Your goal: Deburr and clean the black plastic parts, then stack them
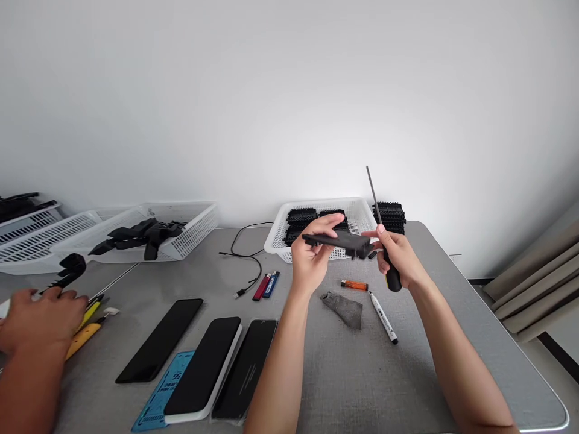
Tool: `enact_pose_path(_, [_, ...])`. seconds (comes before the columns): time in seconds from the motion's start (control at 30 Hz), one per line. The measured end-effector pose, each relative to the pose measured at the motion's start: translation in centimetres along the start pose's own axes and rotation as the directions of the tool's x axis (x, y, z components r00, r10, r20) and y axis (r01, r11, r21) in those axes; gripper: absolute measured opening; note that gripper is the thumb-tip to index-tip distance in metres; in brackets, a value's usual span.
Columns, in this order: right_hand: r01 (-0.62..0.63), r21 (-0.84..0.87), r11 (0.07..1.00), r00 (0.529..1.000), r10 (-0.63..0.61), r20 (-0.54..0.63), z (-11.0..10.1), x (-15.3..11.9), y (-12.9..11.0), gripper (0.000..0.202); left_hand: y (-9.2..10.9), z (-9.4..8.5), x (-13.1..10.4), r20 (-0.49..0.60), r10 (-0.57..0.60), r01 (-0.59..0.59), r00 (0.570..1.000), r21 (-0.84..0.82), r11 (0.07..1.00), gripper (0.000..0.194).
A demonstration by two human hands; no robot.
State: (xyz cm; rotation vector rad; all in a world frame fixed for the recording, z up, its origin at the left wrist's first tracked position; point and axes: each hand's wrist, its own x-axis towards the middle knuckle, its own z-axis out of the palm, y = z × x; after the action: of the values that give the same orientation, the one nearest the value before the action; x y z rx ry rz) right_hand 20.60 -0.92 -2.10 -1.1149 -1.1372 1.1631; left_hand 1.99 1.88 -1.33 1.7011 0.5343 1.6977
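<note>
My left hand grips a flat black plastic part by its left end, raised above the table in front of a white basket. In my right hand is a slim file with a black and yellow handle, its grey shaft pointing up. My right fingers are at the right end of the plastic part; whether they touch it I cannot tell. Below lie a crumpled grey cloth-like piece, an orange lighter and a white marker.
The white basket holds black ribbed parts; a similar stack stands beside it. Left are more baskets, a black cable, red and blue lighters and several phones. Another person's hand is near yellow-handled tools.
</note>
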Motion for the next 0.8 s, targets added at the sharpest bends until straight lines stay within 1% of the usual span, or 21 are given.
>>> enact_pose_path(0.07, [-0.107, 0.085, 0.991, 0.991, 0.099, 0.088, 0.2, -0.1, -0.1, 0.058, 0.3, 0.2, 0.1, 0.044, 0.033, -0.032, 0.998, -0.029, 0.999, 0.026])
enact_pose_path(0.13, [-0.172, 0.161, 0.972, 0.973, 0.142, 0.181, 0.4, -0.4, -0.3, 0.054, 0.4, 0.3, 0.3, 0.053, 0.017, -0.018, 0.998, 0.010, 1.000, 0.034])
enact_pose_path(0.2, [-0.218, 0.226, 0.949, 0.955, 0.159, 0.251, 0.6, -0.7, -0.6, 0.050, 0.4, 0.2, 0.4, -0.001, -0.024, 0.024, 1.000, 0.039, 0.999, 0.035])
enact_pose_path(0.27, [-0.225, 0.289, 0.931, 0.955, 0.150, 0.257, 0.8, -0.9, -0.8, 0.048, 0.1, 0.1, 0.4, -0.099, -0.099, 0.103, 0.990, 0.042, 0.994, 0.040])
enact_pose_path(0.33, [-0.177, 0.338, 0.924, 0.973, 0.113, 0.200, 0.9, -0.9, -0.9, 0.050, -0.2, -0.3, 0.4, -0.147, -0.214, 0.217, 0.966, 0.006, 0.976, 0.044])
enact_pose_path(0.4, [-0.099, 0.353, 0.930, 0.993, 0.067, 0.102, 0.9, -0.9, -0.9, 0.050, -0.6, -0.7, 0.4, -0.128, -0.349, 0.345, 0.928, -0.058, 0.937, 0.048])
enact_pose_path(0.47, [-0.023, 0.324, 0.946, 1.000, 0.019, 0.013, 0.9, -0.7, -0.8, 0.050, -0.8, -1.2, 0.5, -0.102, -0.440, 0.428, 0.892, -0.118, 0.896, 0.052])
enact_pose_path(0.5, [0.012, 0.294, 0.956, 1.000, -0.006, -0.020, 0.9, -0.7, -0.7, 0.049, -0.8, -1.3, 0.5, -0.103, -0.455, 0.443, 0.884, -0.125, 0.888, 0.054])
enact_pose_path(0.53, [0.046, 0.254, 0.966, 0.998, -0.035, -0.046, 0.9, -0.6, -0.6, 0.049, -0.8, -1.4, 0.5, -0.105, -0.453, 0.442, 0.885, -0.108, 0.890, 0.054])
enact_pose_path(0.63, [0.147, 0.092, 0.985, 0.984, -0.137, -0.112, 0.8, -0.6, -0.4, 0.045, -0.4, -1.2, 0.5, -0.063, -0.401, 0.402, 0.914, 0.008, 0.915, 0.045])
enact_pose_path(0.7, [0.200, -0.028, 0.979, 0.968, -0.202, -0.151, 0.9, -0.7, -0.3, 0.042, 0.0, -0.7, 0.3, -0.038, -0.386, 0.388, 0.922, 0.058, 0.920, 0.042])
enact_pose_path(0.8, [0.244, -0.132, 0.961, 0.953, -0.262, -0.150, 0.9, -0.8, -0.3, 0.038, 0.4, -0.2, 0.1, -0.030, -0.382, 0.383, 0.924, 0.038, 0.923, 0.039])
